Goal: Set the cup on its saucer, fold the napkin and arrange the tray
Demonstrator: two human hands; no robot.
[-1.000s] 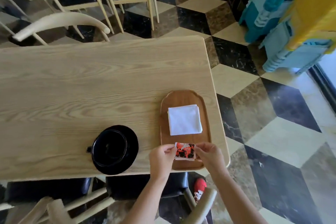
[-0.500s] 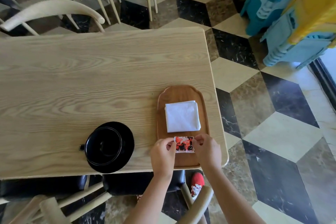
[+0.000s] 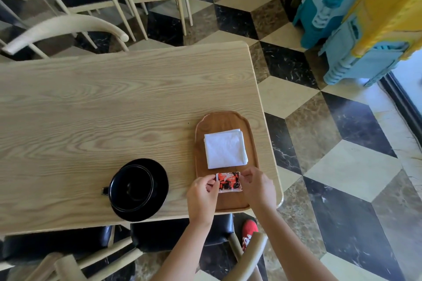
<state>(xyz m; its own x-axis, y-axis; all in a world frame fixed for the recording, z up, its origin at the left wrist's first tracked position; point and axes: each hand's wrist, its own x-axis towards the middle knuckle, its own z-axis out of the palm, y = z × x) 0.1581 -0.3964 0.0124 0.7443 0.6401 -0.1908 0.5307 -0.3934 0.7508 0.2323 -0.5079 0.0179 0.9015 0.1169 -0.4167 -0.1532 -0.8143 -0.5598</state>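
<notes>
A black cup (image 3: 131,187) stands on its black saucer (image 3: 159,180) near the table's front edge, handle pointing left. To its right lies a brown wooden tray (image 3: 225,121) carrying a folded white napkin (image 3: 225,148). Just below the napkin, a small red and black packet (image 3: 229,182) lies on the tray. My left hand (image 3: 202,194) pinches the packet's left edge and my right hand (image 3: 258,186) pinches its right edge.
The light wooden table (image 3: 91,109) ends just right of the tray. Cream chairs with black seats (image 3: 159,232) stand in front of me and behind the table (image 3: 68,27). Blue and yellow plastic panels (image 3: 356,18) stand at the right on the checkered floor.
The packet has moved up the tray from its near end to just below the napkin, still held by both hands. The camera view has shifted slightly.
</notes>
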